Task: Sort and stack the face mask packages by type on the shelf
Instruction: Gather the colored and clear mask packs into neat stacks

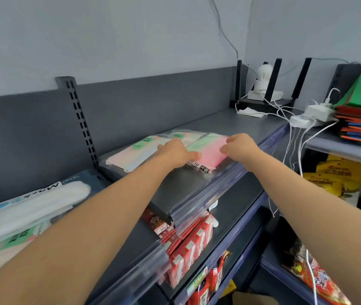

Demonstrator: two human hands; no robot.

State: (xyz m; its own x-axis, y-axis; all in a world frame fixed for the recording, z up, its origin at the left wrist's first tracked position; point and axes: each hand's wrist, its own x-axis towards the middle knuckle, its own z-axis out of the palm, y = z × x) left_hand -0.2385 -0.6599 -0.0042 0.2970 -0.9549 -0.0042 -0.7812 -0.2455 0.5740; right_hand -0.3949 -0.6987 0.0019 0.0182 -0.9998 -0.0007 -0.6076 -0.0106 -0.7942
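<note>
The pink-and-green package [208, 150] is laid near the front edge of the top shelf [230, 126], just right of the pale pink package [129, 156] and touching it; its right edge is pinched by the curled fingers of the right hand [240, 148], while the left hand [176, 151] is spread flat across the seam between the two packs; the hands are apart. The film is probably slick, so the pack could be slid over the clear price rail [214, 190] and dropped onto the red boxes [188, 245] below; types could be mixed if the pale pack is dragged along.
</note>
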